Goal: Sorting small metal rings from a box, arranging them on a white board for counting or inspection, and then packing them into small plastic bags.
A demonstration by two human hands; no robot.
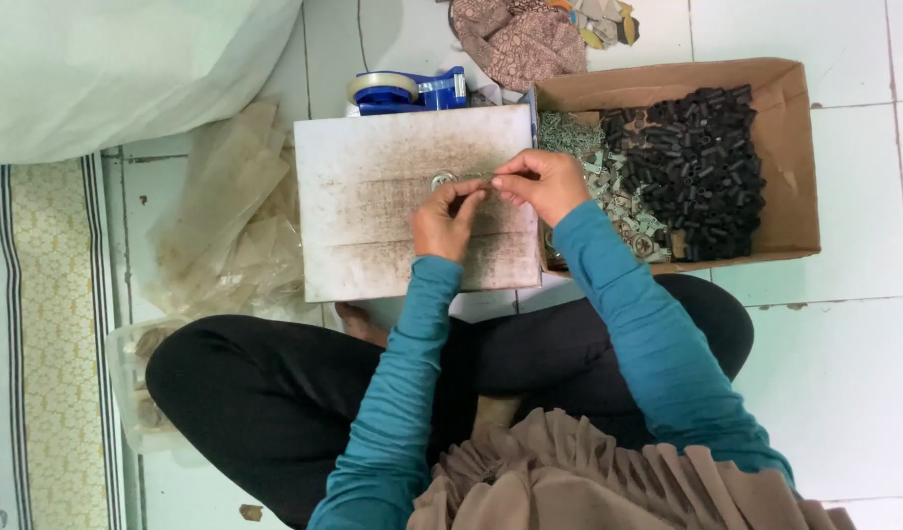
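Observation:
My left hand (444,218) and my right hand (542,183) meet over a worn white board (373,206) that rests in front of my crossed legs. Both pinch a small thin metal piece (476,180) between the fingertips. A small metal ring (442,181) lies on the board just left of the fingers. Both arms wear teal sleeves.
A cardboard box (785,147) at the right holds several small black tubes (697,167) and pale green bits (594,167). A blue tape dispenser (407,91) stands behind the board. Crumpled plastic bags (226,226) lie at the left, a white sack (108,69) at the top left, patterned cloth (520,39) beyond.

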